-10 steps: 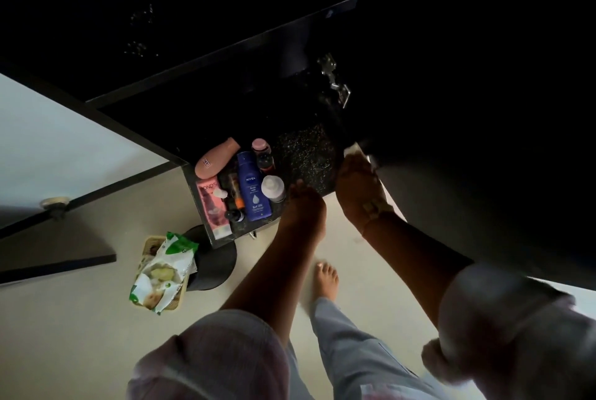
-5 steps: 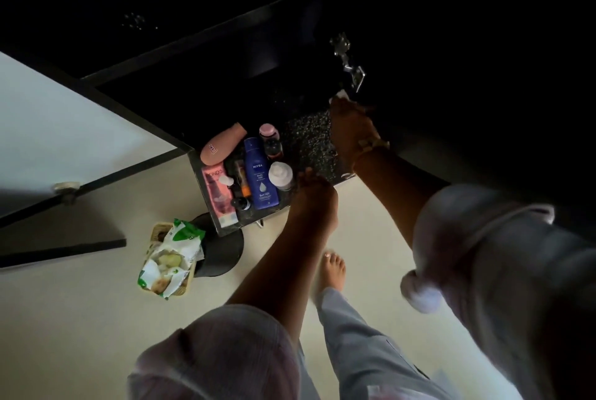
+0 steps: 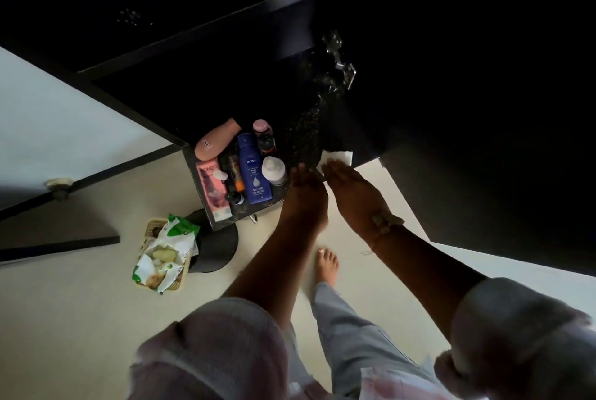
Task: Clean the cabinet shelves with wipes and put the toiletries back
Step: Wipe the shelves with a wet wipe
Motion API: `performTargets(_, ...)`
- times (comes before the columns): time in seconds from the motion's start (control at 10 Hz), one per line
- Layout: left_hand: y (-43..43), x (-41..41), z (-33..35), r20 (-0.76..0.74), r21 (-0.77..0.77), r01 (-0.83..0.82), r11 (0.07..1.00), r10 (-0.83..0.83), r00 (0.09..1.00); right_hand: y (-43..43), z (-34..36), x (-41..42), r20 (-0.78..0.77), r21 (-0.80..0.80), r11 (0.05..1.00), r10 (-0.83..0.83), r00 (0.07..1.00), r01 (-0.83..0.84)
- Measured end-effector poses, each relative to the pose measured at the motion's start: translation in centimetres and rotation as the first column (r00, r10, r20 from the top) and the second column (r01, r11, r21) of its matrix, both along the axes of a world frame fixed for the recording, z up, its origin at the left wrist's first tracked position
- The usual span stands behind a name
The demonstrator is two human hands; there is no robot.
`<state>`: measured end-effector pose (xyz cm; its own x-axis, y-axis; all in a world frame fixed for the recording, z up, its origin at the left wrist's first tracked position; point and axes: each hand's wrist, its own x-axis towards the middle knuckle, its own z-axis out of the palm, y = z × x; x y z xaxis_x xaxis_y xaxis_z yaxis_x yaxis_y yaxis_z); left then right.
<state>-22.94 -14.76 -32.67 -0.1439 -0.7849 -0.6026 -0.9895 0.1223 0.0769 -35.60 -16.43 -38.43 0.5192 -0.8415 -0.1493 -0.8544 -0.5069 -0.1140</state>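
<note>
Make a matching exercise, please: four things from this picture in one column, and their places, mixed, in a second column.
Things:
1. wipe
2. Nivea bottle
3. wipes pack
4. Pond's tube

Places:
a. in the basket
b. under the right hand
c. at the left edge of the shelf
d. beside the white-capped bottle

Pairs: 1-b, 2-d, 3-a, 4-c
</note>
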Motion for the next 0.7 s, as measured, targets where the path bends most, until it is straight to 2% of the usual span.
performTargets(0.1,0.0,0.1,0.3,0.0,-0.026,-0.016,1.0,0.016,1.0,-3.9,0.4,0.7,0.013,0.08,0.987,-0.142,0.99,0.141)
performTargets(0.2,0.2,0.2,-0.3,-0.026,-0.039,-0.05,0.998,0.049,0.998,-8.9,2.0,2.2,-0.115,-0.088,0.993,-0.088,0.989,0.078)
performTargets(0.3,0.3,0.3,-0.7,-0.036,-0.076,-0.05,0.996,0.048,0.998,-12.3,2.5,3.7,0.022,-0.005,0.966,-0.259,0.966,0.259)
performTargets(0.4,0.5,0.2,-1.1,-0.034,-0.102,-0.046,0.994,0.043,0.998,-13.1,2.5,4.8,0.073,0.07,0.982,-0.182,0.981,0.177)
performTargets(0.5,0.5,0.2,-1.2,-0.047,-0.117,-0.05,0.992,0.045,0.998,-11.8,2.4,5.3,0.152,-0.005,0.985,-0.171,0.973,0.174)
performTargets(0.6,1.2,0.2,-1.7,-0.062,-0.162,-0.057,0.985,0.048,0.997,-8.3,3.6,5.0,0.114,0.112,0.984,-0.151,0.982,0.138)
performTargets(0.7,3.6,0.0,-2.7,-0.191,-0.199,-0.202,0.959,0.164,0.968,-4.7,2.5,3.8,0.114,0.147,0.985,-0.113,0.987,0.096)
